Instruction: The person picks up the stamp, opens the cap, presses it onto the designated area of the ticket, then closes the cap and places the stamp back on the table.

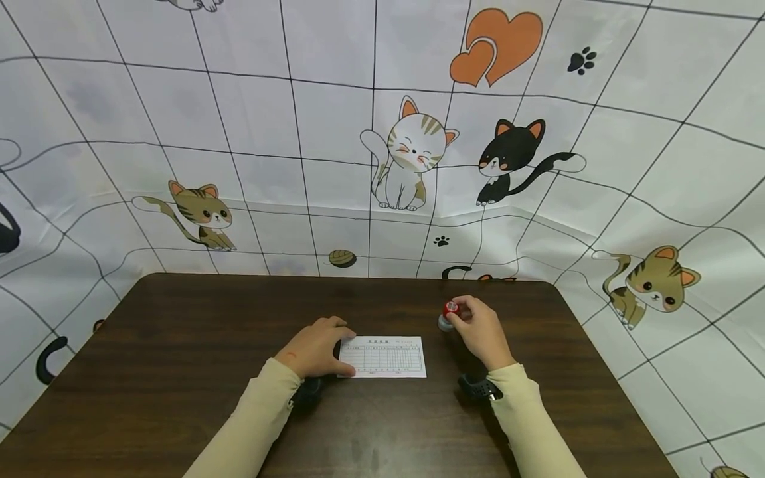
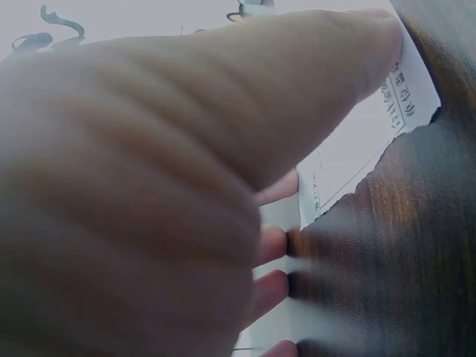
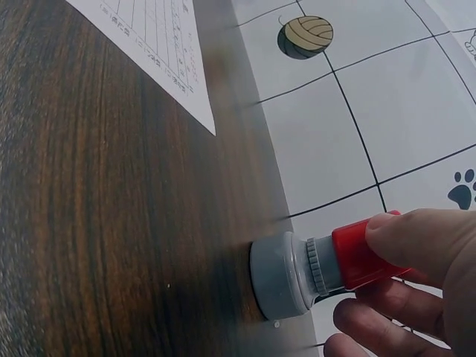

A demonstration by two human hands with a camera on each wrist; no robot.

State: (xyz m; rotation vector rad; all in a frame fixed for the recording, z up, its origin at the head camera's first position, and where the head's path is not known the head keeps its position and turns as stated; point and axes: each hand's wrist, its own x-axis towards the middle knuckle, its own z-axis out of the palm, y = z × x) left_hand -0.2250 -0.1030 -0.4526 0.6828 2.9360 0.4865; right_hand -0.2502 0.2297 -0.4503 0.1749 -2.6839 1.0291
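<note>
A printed paper form (image 1: 382,357) with a ruled table lies flat on the dark wooden table. My left hand (image 1: 317,346) rests at its left edge, thumb and fingers spread; in the left wrist view the thumb (image 2: 335,52) lies over the slip, whose near edge is torn. To the right of the form, my right hand (image 1: 483,330) pinches the red top of a small stamp (image 1: 445,322) between thumb and fingers. In the right wrist view the stamp (image 3: 282,274) stands upright with its round grey base on the table.
The brown table (image 1: 179,372) stretches around both arms. Behind it and at the sides hangs a white sheet (image 1: 251,119) with grid lines, cartoon cats and hearts. Dark bands sit at both wrists, the right one (image 1: 478,386) plainly seen.
</note>
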